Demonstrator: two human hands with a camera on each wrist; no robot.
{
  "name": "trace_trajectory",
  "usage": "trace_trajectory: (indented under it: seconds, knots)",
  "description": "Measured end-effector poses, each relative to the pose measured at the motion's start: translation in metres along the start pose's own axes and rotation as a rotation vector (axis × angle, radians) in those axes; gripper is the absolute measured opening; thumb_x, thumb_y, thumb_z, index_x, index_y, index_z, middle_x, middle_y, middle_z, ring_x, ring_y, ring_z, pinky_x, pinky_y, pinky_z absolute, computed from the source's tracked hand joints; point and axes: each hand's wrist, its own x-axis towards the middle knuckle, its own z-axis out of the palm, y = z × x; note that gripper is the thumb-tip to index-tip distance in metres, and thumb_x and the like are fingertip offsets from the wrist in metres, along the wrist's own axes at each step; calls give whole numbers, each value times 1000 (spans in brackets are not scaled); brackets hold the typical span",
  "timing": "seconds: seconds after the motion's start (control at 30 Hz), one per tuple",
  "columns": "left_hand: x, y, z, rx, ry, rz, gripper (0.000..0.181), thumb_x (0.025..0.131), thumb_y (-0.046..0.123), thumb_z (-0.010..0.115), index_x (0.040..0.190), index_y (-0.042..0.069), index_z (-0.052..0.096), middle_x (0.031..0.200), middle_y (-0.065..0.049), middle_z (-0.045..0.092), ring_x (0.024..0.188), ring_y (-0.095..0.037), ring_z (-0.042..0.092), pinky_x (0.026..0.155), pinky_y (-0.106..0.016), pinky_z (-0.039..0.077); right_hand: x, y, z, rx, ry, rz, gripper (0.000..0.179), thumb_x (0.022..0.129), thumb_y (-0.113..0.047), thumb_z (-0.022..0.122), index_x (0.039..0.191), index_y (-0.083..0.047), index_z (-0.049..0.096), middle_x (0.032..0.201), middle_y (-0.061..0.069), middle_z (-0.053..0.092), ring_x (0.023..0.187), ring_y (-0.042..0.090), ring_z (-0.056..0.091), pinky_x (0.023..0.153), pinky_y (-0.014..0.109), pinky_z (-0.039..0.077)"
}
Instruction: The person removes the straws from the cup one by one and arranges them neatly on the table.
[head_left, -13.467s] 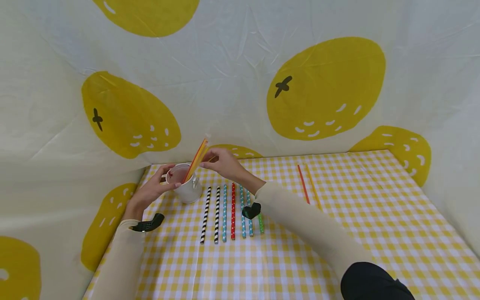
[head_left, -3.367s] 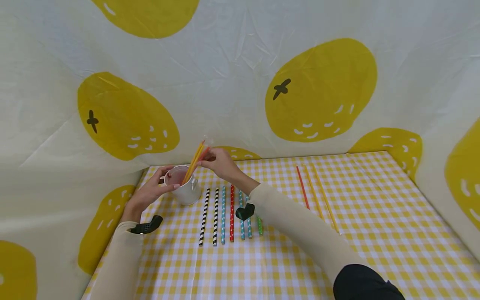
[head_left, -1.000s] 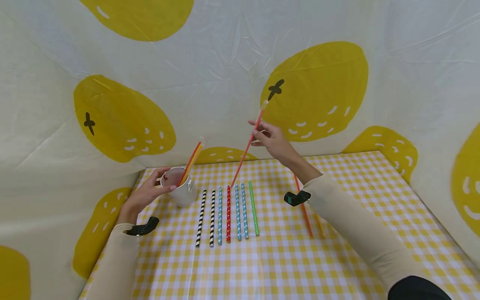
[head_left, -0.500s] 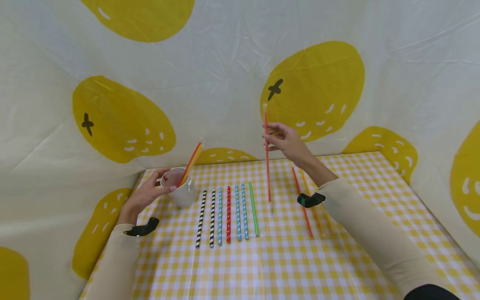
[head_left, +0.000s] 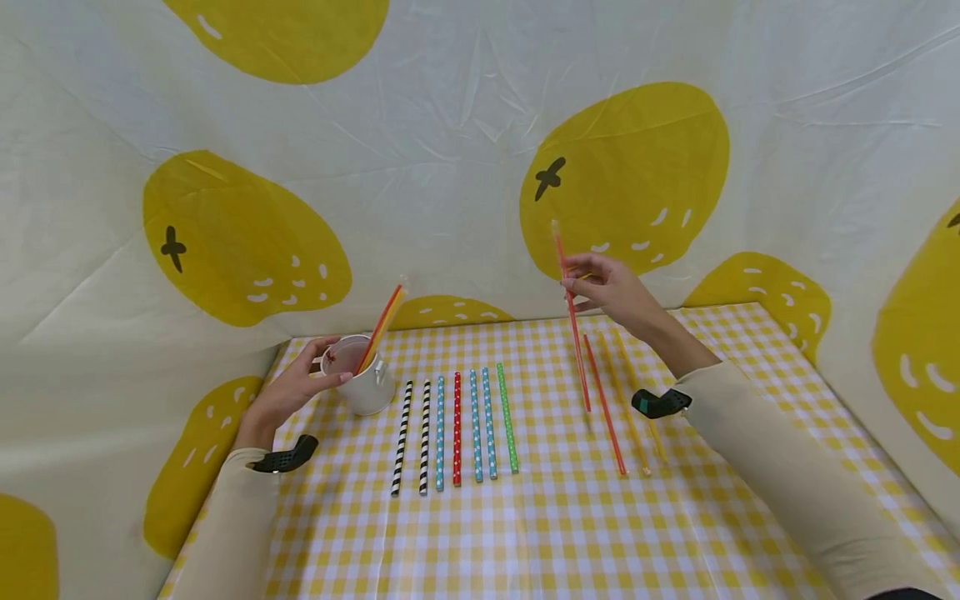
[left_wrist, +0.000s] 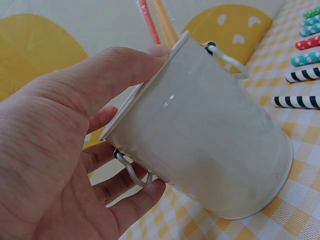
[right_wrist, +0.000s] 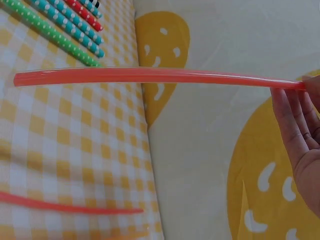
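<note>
My left hand (head_left: 292,385) grips the rim of a small white metal bucket (left_wrist: 200,130), thumb on the rim and fingers by one wire handle. The bucket is tipped a little towards that hand. Red and yellow plastic straws (head_left: 381,329) lean out of its mouth. In mid-air over the right half of the table, my right hand (head_left: 611,290) pinches one red straw (right_wrist: 150,76) near its upper end. The straw hangs almost upright, its lower end above the cloth. Just right of it lie another red straw (head_left: 604,406) and two yellow straws (head_left: 630,408).
Between the bucket and the held straw lies a row of paper straws: black-striped (head_left: 402,437), blue dotted (head_left: 476,425), red dotted (head_left: 457,429) and green dotted (head_left: 507,417). A yellow checked cloth (head_left: 465,542) covers the table. Behind it hangs a lemon-print sheet (head_left: 450,192).
My right hand drew the red straw from the bucket and carried it right, past the green straw; it swung near upright. Earlier, a yellow straw joined those on the right. My left hand stays put.
</note>
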Motion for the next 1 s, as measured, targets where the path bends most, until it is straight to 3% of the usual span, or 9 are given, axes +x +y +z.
trace_trajectory:
  seconds: [0.23,0.57,0.8,1.0]
  knots:
    - [0,0,0,-1,-1,5,76,98,28,70,158,13,25,160,-18,25,142,-48,29,104,-58,37,-12,11,-21,-46,26,85,47,103,-22,62,144,-3,50,122,12,60,106,23,62,86,43,58]
    - [-1,2,-1,5,2,-1,77,97,30,71,158,16,26,162,-16,21,141,-46,31,102,-56,39,-29,29,-47,-190,-8,148,48,106,-21,57,146,2,46,124,21,53,107,19,62,85,43,59]
    - [-2,2,0,-5,-3,-2,77,97,31,71,158,16,27,162,-15,22,141,-46,30,102,-56,38,-39,41,-63,-239,-4,209,45,106,-21,55,145,1,46,122,19,56,102,19,63,85,43,58]
    - [0,0,0,-15,-3,0,76,97,32,72,157,16,28,162,-13,24,142,-45,30,104,-57,37,-44,52,-73,-219,-19,270,43,106,-18,57,141,4,47,114,14,60,98,25,67,82,40,59]
